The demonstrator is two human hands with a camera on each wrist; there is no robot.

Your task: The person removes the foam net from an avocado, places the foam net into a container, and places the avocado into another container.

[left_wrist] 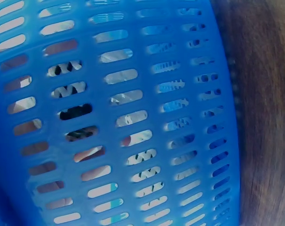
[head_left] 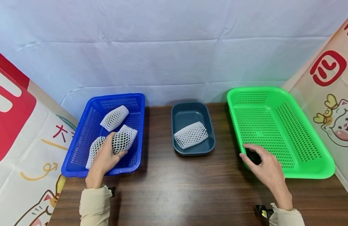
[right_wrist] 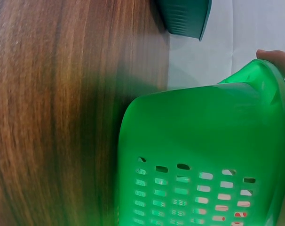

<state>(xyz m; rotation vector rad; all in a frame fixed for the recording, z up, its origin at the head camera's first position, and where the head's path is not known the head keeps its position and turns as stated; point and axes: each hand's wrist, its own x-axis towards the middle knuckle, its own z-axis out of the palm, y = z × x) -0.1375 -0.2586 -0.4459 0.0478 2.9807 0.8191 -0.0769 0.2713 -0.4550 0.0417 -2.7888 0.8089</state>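
My left hand [head_left: 104, 158] reaches into the blue basket [head_left: 138, 138] and grips a dark thing in a white foam net sleeve [head_left: 124, 138], thumb on its near side. Another foam-netted piece [head_left: 94, 149] lies left of the hand, and a third netted piece [head_left: 114, 117] lies farther back. In the left wrist view, the basket wall [left_wrist: 109, 141] hides most of this. My right hand [head_left: 265, 166] curls over the near left corner of the green basket [head_left: 309, 173], around a dark roundish thing [head_left: 253, 156] mostly hidden by the hand. A fingertip [right_wrist: 273, 56] shows at the rim in the right wrist view.
Between the baskets, a dark teal tray [head_left: 188, 112] holds a white foam net sleeve [head_left: 191, 135]. All three containers stand on a brown wooden table [head_left: 174, 185]. A pale cloth [head_left: 168, 62] hangs behind, and printed panels [head_left: 340, 91] border both sides.
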